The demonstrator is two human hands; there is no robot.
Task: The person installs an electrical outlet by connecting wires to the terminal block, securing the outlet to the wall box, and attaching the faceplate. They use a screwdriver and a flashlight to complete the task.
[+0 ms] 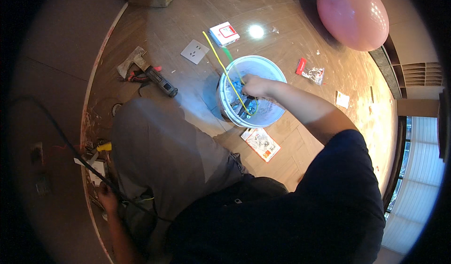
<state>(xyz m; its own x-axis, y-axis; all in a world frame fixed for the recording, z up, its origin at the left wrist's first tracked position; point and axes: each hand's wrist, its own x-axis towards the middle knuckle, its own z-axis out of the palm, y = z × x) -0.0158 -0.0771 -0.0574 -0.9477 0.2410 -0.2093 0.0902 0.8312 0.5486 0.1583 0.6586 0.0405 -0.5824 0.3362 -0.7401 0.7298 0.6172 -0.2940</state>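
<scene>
My right hand reaches down into a white bucket, its fingers curled beside a yellow wire. What they grip, if anything, is hidden. The yellow wire sticks out over the bucket's left rim, with its lower end looped inside. Small dark and metallic items lie at the bottom of the bucket. In dim light by the wall at the lower left is my left hand, low beside my leg. Its fingers are too dark to read. Near it are a white box-like piece and a yellow item.
A hammer-like tool and a dark cylindrical handle lie left of a white socket plate. A red-and-white box, plastic packets and a pink balloon surround the bucket. A black cable crosses the left side.
</scene>
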